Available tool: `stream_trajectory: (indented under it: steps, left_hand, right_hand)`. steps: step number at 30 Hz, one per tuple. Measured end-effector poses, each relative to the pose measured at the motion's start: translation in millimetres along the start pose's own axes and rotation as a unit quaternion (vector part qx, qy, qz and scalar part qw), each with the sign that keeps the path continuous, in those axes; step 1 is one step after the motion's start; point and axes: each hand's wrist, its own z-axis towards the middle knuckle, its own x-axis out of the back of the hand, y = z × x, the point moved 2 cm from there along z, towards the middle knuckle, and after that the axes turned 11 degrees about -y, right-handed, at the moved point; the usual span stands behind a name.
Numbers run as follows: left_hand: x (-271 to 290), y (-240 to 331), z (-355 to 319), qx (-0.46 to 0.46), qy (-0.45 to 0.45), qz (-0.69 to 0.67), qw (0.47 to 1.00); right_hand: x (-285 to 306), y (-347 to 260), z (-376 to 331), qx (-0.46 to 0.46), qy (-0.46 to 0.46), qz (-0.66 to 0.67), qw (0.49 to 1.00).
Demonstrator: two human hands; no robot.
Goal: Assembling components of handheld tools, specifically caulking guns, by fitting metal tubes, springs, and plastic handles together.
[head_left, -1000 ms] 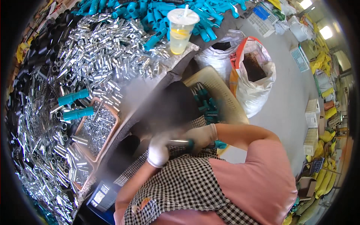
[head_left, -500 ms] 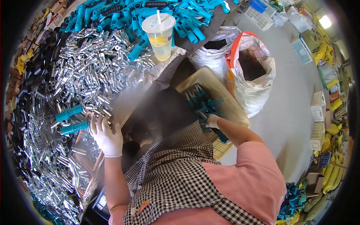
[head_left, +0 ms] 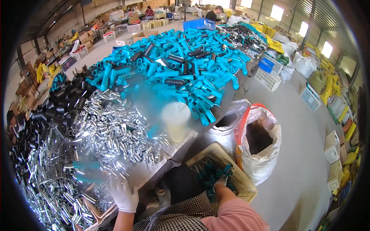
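Note:
My left hand [head_left: 124,195], in a white glove, rests at the edge of the pile of shiny metal fittings [head_left: 111,134]. Its fingers are stretched out, though a hazy patch blurs their tips. Beside them lie two teal plastic tubes [head_left: 85,164], one nearer the fingertips. To the right, my gloved right hand [head_left: 220,184] reaches into a cream plastic basket [head_left: 246,189] and closes round a teal plastic part [head_left: 227,169]; its fingertips are partly hidden. More teal parts with metal ends lie in the basket.
A large heap of teal tubes [head_left: 169,57] covers the table's far side, with black sleeves [head_left: 58,109] at left. A lidded drink cup [head_left: 176,119] stands near the table edge. An open white sack [head_left: 259,165] stands beyond the basket. Crates and two people are farther off.
The view has tipped upward, bringing the far table and the hall into sight. My left hand stays by the teal tubes; my right hand remains in the basket.

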Motion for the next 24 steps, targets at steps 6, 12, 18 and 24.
stream_trajectory:
  steps: [6,12,18,24]
  left_hand:
    - [2.8,6.6,10.8,0.007,0.008,-0.015,1.0]
    - [10.3,-0.9,7.9,-0.052,0.086,-0.114,0.988]
    - [40.2,-13.1,-9.7,-0.054,0.134,-0.262,0.954]
    - [65.2,-50.2,-47.9,-0.003,0.144,-0.258,0.955]
  right_hand:
    - [27.0,-12.5,-43.3,0.097,-0.103,0.03,0.99]
    - [63.5,-18.3,-108.4,0.205,0.269,0.333,0.88]
    - [164.5,-45.8,-228.0,0.418,0.43,0.468,0.649]
    - [233.5,-133.0,-360.7,0.648,0.417,0.264,0.58]
